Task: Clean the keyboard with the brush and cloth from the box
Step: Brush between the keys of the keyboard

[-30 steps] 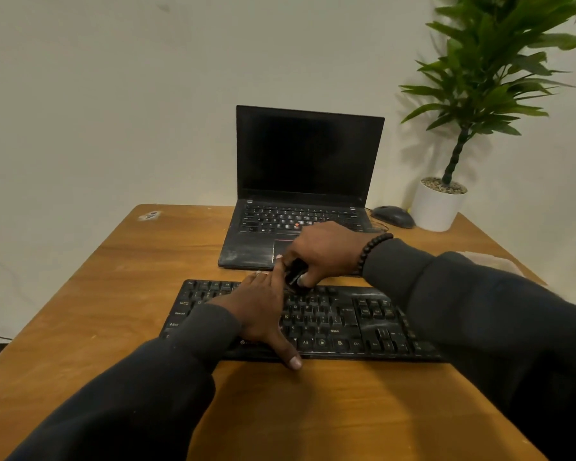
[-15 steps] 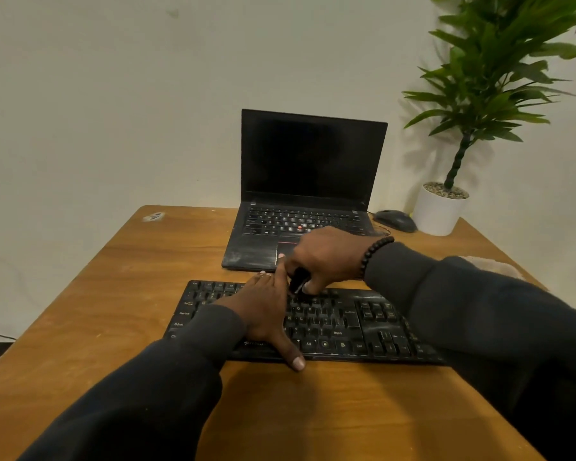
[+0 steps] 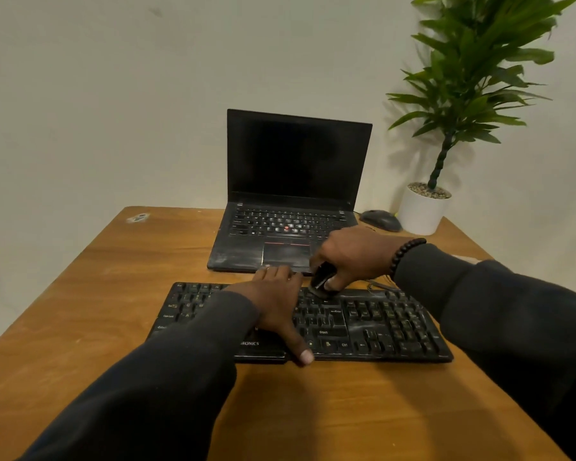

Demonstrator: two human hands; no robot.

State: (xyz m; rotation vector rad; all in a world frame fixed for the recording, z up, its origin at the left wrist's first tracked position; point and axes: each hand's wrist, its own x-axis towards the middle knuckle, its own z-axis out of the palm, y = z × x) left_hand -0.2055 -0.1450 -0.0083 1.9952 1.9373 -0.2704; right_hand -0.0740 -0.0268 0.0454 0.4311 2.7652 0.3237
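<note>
A dusty black keyboard (image 3: 379, 327) lies across the middle of the wooden table. My left hand (image 3: 276, 304) lies flat on its middle keys, fingers straight, thumb reaching over the front edge. My right hand (image 3: 353, 257) grips a small black brush (image 3: 323, 279) whose tip touches the keyboard's top row, just right of my left hand's fingertips. The brush is mostly hidden in my fist. No cloth or box is in view.
An open black laptop (image 3: 290, 201) stands right behind the keyboard. A dark mouse (image 3: 381, 220) and a potted plant in a white pot (image 3: 421, 211) sit at the back right. The table (image 3: 113, 277) shows bare wood on the left and in front.
My right hand with the brush has shifted a little to the right along the keyboard's top row. My left hand stays flat on the keys.
</note>
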